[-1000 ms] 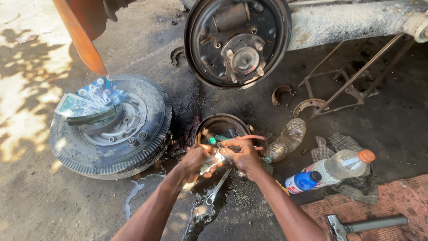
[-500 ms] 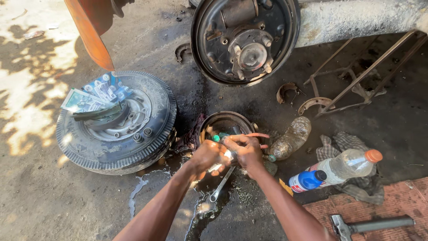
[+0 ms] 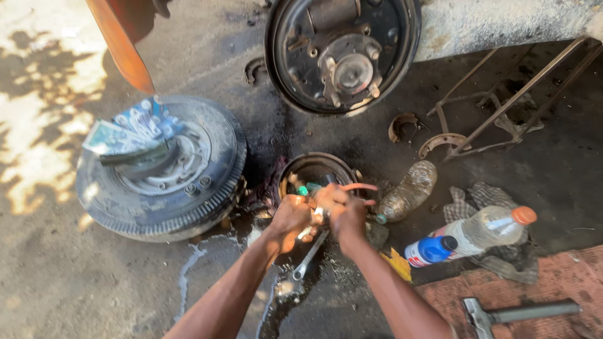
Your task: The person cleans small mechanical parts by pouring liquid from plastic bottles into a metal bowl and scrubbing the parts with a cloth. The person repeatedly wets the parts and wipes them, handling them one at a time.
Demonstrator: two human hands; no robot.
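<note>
My left hand and my right hand meet over a dark brake drum lying on the oily ground. Together they clasp a small shiny metal part; what it is I cannot tell. An orange curved wire or spring sticks out past my right fingers. Small tools with green handles lie inside the drum. A spanner lies on the ground just below my hands.
A wheel with tyre lies at left with packets on it. The hub backplate is above. Brake shoes, a metal stand, several plastic bottles, a rag and a hammer are at right.
The view has shifted so the scene sits lower and further right in frame. My hands stay together over the drum, working the small part; nothing picked up or released.
</note>
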